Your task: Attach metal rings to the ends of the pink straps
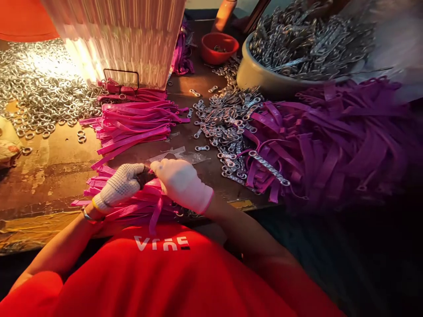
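Left hand [123,187] and right hand [182,182]: both curled narrow, fingertips meeting, apparently pinching the pink strap [156,214] that hangs just below them at 6 o'clock. Can't see the exact contact; fingers cover it. My take: pinch close to the working end, keep the strap flat and untwisted, stay off the bundle underneath. Second pink bundle [135,119] at 11. Metal links [228,127] piled at 2, loose rings [49,105] at 10. Containers: red bowl [214,56] at 1, small bits inside; cream basin [253,79] at 2, heaped with metal links. Purple straps [333,141] at 3.
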The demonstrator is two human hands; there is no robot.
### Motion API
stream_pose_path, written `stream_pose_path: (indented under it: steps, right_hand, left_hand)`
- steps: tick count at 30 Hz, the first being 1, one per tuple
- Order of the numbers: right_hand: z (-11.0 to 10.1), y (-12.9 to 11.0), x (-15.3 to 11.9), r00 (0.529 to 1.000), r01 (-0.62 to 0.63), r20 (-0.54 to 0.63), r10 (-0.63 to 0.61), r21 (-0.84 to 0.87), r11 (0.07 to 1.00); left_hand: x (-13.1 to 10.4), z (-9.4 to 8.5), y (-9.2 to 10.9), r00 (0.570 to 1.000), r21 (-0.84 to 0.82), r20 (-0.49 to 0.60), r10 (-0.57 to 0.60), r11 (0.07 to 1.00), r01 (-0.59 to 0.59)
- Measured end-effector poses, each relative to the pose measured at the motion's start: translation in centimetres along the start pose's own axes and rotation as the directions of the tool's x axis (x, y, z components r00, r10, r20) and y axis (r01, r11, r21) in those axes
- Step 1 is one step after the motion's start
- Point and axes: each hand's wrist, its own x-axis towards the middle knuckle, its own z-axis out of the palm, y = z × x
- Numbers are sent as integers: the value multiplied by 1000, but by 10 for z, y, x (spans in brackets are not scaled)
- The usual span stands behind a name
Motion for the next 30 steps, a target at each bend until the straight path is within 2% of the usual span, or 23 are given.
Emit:
stream_pose_path:
  steps: [2,3,5,8,12,14,17,20,22,25,27,29,30]
  right_hand:
    - [4,0,-1,999,-46,-1,46,33,998]
    - [5,0,-2,996,-84,3,84,57,995]
    - [4,-1,-4,989,-148,9,148,117,982]
    - [1,0,-6,989,-150,19,149,201,968]
    - [6,4,-5,984,-162,100,146,176,971]
    - [14,5,-6,989,-119,104,106,135,984]
    - [24,5,-9,994,9,104,-16,70,998]
    - [28,6,-12,990,98,96,-100,23,995]
    - [25,9,-12,990,120,70,-120,10,993]
    - [17,15,-13,995,98,-22,-97,40,994]
    - [13,20,-18,994,50,-100,-42,80,996]
    - [10,23,-27,992,3,-127,11,108,994]
    - [9,25,-32,994,-4,-109,17,118,993]
  left_hand:
    - [2,2,-5,998,119,16,68,990,-69]
    - [3,3,-7,997,123,29,70,990,-73]
    - [2,6,-9,999,44,34,34,998,-36]
    - [-3,10,-9,998,-98,-14,-65,993,63]
    - [-9,15,-8,994,-101,-33,-103,990,99]
    - [-11,17,-10,995,-75,-40,-93,993,90]
    - [-12,23,-14,996,-43,-36,-82,996,80]
    - [-9,24,-14,995,-78,3,-96,992,96]
    - [-6,14,-11,990,-136,89,-107,983,119]
    - [-5,-26,0,954,-185,284,-94,971,150]
    - [-10,-62,8,949,-102,288,-131,981,166]
    - [-19,-93,14,956,-38,231,-181,980,195]
    - [-23,-102,15,956,-85,171,-237,964,254]
